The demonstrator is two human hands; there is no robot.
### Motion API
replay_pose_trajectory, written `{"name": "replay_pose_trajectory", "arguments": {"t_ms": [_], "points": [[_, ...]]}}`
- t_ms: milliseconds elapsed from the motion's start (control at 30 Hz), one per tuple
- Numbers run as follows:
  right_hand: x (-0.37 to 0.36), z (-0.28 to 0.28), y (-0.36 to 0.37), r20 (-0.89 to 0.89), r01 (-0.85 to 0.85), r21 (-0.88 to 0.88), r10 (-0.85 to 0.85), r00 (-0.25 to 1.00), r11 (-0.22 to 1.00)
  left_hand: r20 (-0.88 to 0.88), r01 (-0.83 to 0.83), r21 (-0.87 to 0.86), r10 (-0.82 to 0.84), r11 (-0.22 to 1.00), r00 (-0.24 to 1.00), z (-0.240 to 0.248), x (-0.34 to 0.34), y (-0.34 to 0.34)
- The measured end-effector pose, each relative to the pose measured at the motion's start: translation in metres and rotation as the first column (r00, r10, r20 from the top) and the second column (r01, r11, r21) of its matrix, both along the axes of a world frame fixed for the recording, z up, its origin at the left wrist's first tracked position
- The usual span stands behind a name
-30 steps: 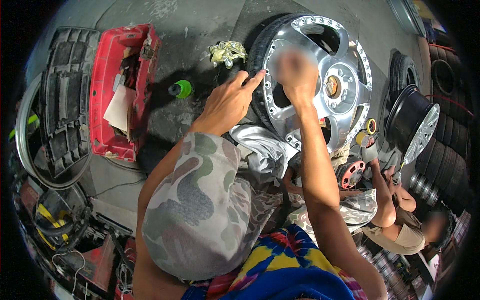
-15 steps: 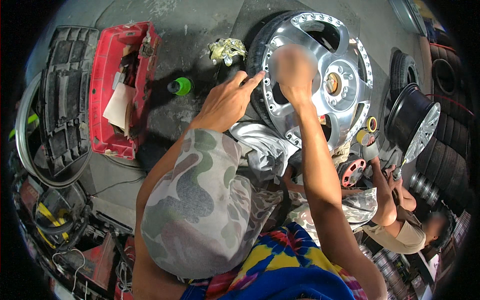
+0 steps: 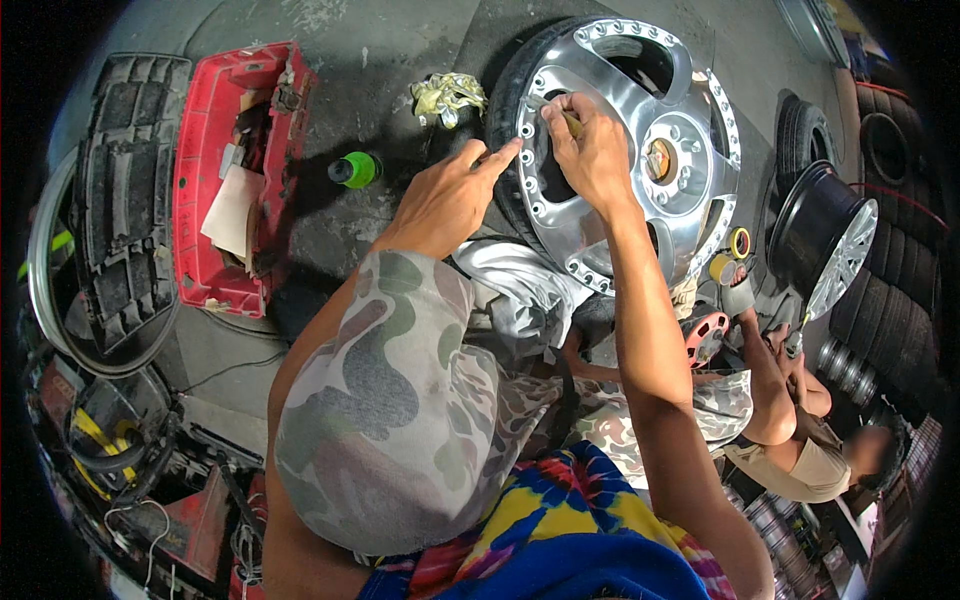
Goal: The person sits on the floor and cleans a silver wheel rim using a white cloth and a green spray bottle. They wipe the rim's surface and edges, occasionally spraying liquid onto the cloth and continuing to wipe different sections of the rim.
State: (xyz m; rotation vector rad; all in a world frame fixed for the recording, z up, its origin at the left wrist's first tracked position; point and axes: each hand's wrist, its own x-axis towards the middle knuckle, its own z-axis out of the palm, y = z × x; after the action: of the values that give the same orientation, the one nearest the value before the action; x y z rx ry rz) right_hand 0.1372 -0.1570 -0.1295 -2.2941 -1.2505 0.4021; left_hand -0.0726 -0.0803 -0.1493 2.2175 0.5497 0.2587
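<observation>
A polished silver wheel rim [image 3: 610, 85] with a ring of small studs or bolt holes round its edge lies face up on a black tire [image 3: 510, 95]. My right hand [image 3: 592, 150] is over a spoke at the left of the rim. Its fingers pinch a small brownish folded piece [image 3: 572, 123], possibly sandpaper; a thin grey tip [image 3: 538, 102] shows beside the fingers. My left hand [image 3: 442, 200] has its index finger stretched to the rim's left edge, the other fingers loosely bent, holding nothing visible. A grey-white cloth [image 3: 515, 280] hangs below the rim.
To the left are a green bottle [image 3: 355, 170], a crumpled yellowish cloth [image 3: 448, 98] and a red crate [image 3: 190, 185] with papers. Tape rolls [image 3: 739, 242] sit right of the wheel. Another person [image 3: 800, 465] sits at the right by a second wheel [image 3: 825, 235].
My right hand has moved slightly up and its fingers and the piece in them now show. The left index finger stays at the rim edge. The view has shifted slightly.
</observation>
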Motion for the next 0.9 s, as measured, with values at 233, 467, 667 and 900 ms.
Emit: {"name": "replay_pose_trajectory", "arguments": {"t_ms": [233, 467, 667, 900], "points": [[-0.003, 0.002, -0.011, -0.008, -0.094, -0.017, 0.094, 0.996, 0.995, -0.025, -0.006, 0.018, 0.006, 1.000, 1.000, -0.001, 0.000, -0.001], [-0.004, 0.010, -0.006, -0.023, -0.086, -0.060, 0.084, 0.996, 0.995, -0.090, 0.032, 0.033, -0.029, 0.999, 0.996, 0.002, 0.001, -0.001], [-0.002, 0.010, -0.013, -0.086, -0.103, -0.063, 0.098, 0.991, 0.993, -0.128, 0.050, -0.017, -0.052, 0.999, 0.990, 0.005, 0.000, 0.000], [0.004, 0.002, -0.011, -0.145, -0.130, -0.067, 0.119, 0.982, 0.989, -0.050, 0.063, -0.122, -0.070, 0.991, 0.996, 0.007, -0.013, -0.002]]}}
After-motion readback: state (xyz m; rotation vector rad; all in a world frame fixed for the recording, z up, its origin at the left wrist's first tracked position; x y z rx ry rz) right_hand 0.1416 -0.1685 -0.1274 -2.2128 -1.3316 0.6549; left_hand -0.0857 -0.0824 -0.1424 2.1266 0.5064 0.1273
